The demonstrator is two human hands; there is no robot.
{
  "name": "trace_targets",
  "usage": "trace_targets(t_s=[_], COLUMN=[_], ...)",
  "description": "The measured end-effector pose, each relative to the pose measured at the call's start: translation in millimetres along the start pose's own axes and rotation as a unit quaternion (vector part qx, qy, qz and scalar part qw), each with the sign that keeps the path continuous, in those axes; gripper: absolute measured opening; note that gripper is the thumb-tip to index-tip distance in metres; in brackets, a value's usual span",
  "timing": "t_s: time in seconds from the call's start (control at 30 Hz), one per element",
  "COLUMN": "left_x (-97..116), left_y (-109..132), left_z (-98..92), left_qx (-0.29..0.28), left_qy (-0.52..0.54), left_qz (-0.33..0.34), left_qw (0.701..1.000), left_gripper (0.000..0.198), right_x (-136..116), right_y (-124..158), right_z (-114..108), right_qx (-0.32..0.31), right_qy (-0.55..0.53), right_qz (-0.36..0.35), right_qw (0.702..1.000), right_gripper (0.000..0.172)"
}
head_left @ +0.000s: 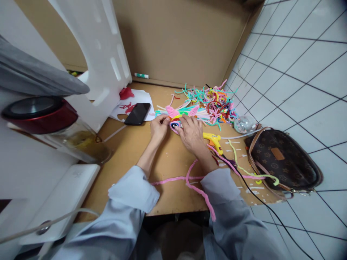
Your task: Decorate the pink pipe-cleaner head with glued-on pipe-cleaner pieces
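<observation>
Both hands are at a pipe-cleaner figure in the middle of the table, with pink pointed ears and a large dark eye ringed in pink. My left hand pinches its left edge between thumb and fingers. Bent over its right part, my right hand grips it and covers much of it. To the right of that hand lies a yellow glue gun. Long pink pipe cleaners stretch over the table under my right forearm.
Behind the figure is a tangled heap of coloured pipe cleaners. A black phone rests on white paper at left, near a glass bottle. On the right are a brown bag, a black cord and the tiled wall.
</observation>
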State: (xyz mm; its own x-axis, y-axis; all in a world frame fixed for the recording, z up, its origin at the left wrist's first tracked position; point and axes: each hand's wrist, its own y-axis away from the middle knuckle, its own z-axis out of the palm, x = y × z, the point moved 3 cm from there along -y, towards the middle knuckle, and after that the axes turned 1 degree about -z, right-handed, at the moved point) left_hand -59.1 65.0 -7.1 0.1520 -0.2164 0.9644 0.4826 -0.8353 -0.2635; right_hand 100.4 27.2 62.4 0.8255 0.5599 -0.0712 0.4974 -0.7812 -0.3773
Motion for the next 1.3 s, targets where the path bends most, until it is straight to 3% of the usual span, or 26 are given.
trace_targets(t_s=[0.67,1.3], left_x=[3.3,7.2], left_y=[0.9,3.6], left_z=[-0.7,-5.3], left_qx=[-0.004,-0.005], left_qy=[0.003,-0.002], left_qz=[-0.012,-0.011], left_qw=[1.000,1.000], left_gripper=[0.015,0.023], right_x=[-1.1,1.5], right_y=[-1.0,0.1], right_z=[-5.0,-1.5], right_qx=[-0.037,-0.009], right_qy=[0.015,0.003], right_qz=[0.021,0.007], right_qw=[0.999,1.000], right_gripper=[0.050,0.047])
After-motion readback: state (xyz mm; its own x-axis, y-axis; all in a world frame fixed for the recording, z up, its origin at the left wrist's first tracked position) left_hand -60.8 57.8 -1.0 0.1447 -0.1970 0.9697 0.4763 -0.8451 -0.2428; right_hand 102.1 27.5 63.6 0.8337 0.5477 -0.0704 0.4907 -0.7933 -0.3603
